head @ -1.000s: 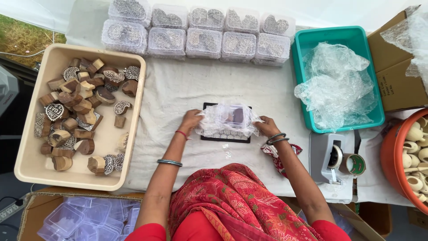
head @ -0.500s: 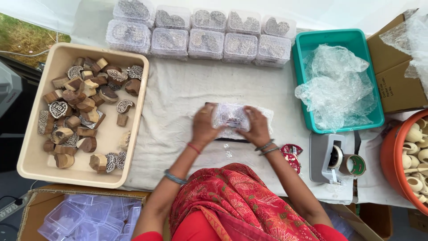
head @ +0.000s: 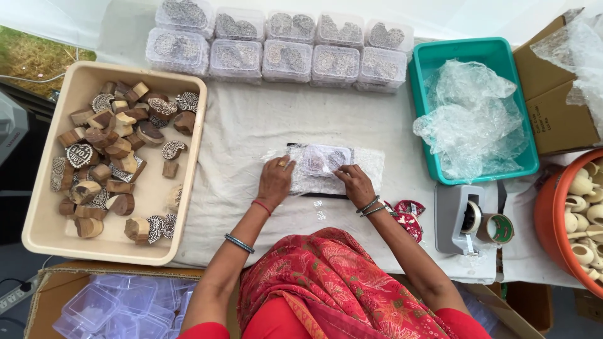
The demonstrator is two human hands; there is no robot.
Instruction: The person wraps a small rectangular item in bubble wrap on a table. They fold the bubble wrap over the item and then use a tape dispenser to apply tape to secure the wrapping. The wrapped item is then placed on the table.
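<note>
Since the earlier frame the bubble-wrapped bundle (head: 325, 164) has been lowered from the raised hands and laid flat on the dark mat (head: 317, 192), and the loose wrap has been spread out to the right. The bundle, apparently a small clear box enclosed in bubble wrap, is pressed against the mat at the middle of the white cloth (head: 251, 132). The left hand (head: 275, 181) is laid flat on its left edge, fingers extended and not clenched; the right hand (head: 355, 183) is pinched on the near right edge of the wrap. The wrapping is judged partly done: the box is covered, but the wrap lies open at the right and no tape is seen on it. A tape dispenser (head: 468, 223) stands to the right, untouched. Further wrap is heaped in the teal bin (head: 422, 69). Carved wooden blocks (head: 119, 147) are held in the beige tray (head: 188, 188) at left. Filled clear boxes (head: 282, 44) are ranked along the far edge, and empty ones (head: 113, 307) lie in a carton at near left.
</note>
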